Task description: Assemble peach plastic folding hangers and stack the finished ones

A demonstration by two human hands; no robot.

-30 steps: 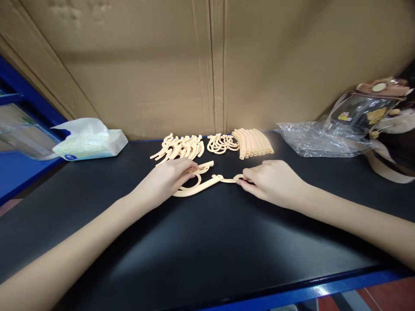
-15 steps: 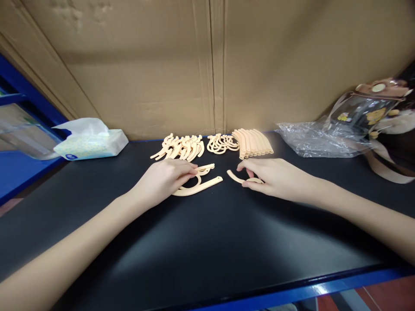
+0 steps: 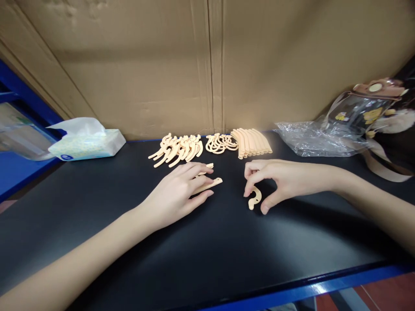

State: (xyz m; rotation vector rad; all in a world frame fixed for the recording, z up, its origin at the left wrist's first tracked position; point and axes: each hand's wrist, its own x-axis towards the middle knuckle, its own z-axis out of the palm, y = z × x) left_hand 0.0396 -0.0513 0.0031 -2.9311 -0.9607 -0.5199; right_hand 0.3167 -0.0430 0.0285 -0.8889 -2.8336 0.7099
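Two bare hands work apart at a black table (image 3: pixel 207 259), where cream-coloured parts sit in three groups along the back: curved arms (image 3: pixel 177 149), small hooks (image 3: pixel 222 150) and a neat row of broader pieces (image 3: pixel 254 142). The left hand (image 3: pixel 183 190) lies with fingers spread and thumb apart over at least two long pieces (image 3: pixel 215 184), their ends showing past it; whether it presses on them cannot be told. The right hand (image 3: pixel 275 179) arches wide, thumb and forefinger parted about a lone hook piece (image 3: pixel 258 196), the thumb clear of it, the forefinger's contact unclear. Judging by the layout, the grouping at the back looks largely done, while the hook piece and the long pieces lie outside it, the hook piece joined to nothing visible. Whether anything is joined beneath the left hand is hidden
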